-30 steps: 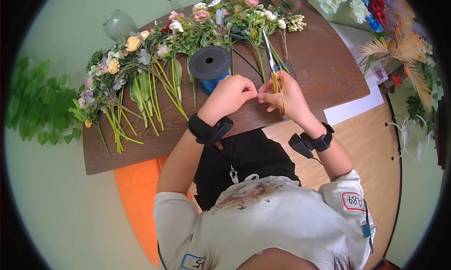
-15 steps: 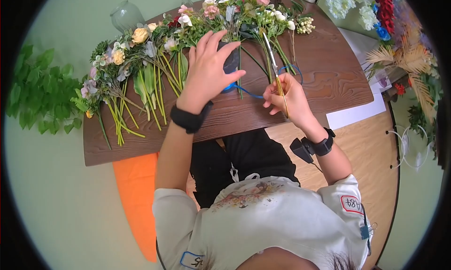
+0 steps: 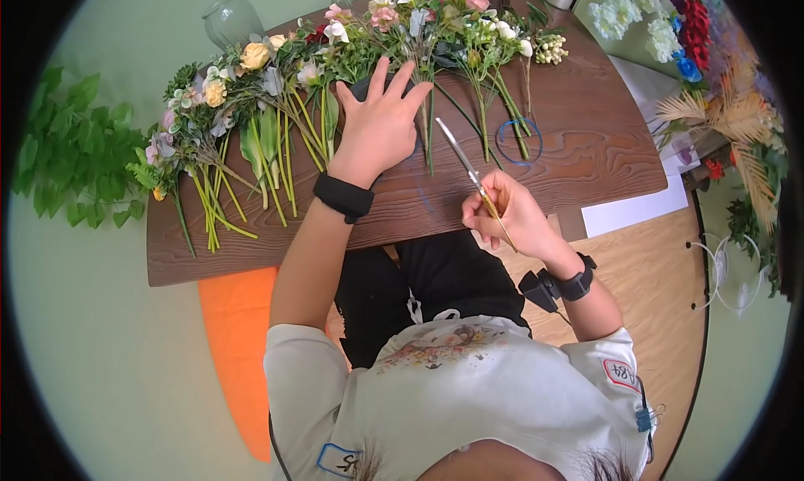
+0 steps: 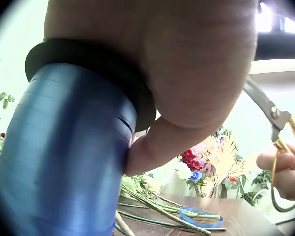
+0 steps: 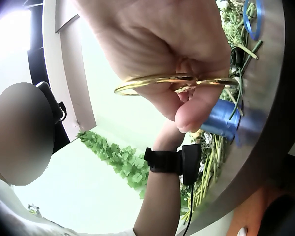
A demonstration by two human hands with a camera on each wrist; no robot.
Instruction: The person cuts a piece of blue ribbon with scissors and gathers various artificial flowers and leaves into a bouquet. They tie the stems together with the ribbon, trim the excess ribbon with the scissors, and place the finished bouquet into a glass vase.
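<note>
My left hand (image 3: 378,133) spreads its fingers over the black top flange (image 3: 361,88) of a spool. The left wrist view shows its thumb bent down beside the wound blue ribbon (image 4: 64,147), with the palm close over the flange. Much of the spool is hidden under the hand in the head view. Near the table's front edge, my right hand (image 3: 512,215) holds gold-handled scissors (image 3: 457,152), blades pointing away and to the left. The gold finger loops (image 5: 152,79) pass around its fingers. A separate loop of blue ribbon (image 3: 541,138) lies by cut green stems on the table.
A long row of flowers (image 3: 255,56) with bare stems runs along the table's (image 3: 586,146) far side. Glass vases (image 3: 234,22) stand behind it. White paper (image 3: 632,205) sticks out at the right, near more flowers (image 3: 733,113).
My left hand left the right hand's fingers, moved over to the spool and lies on top of it. The right hand with the scissors drew slightly back toward the body, away from the ribbon loop.
</note>
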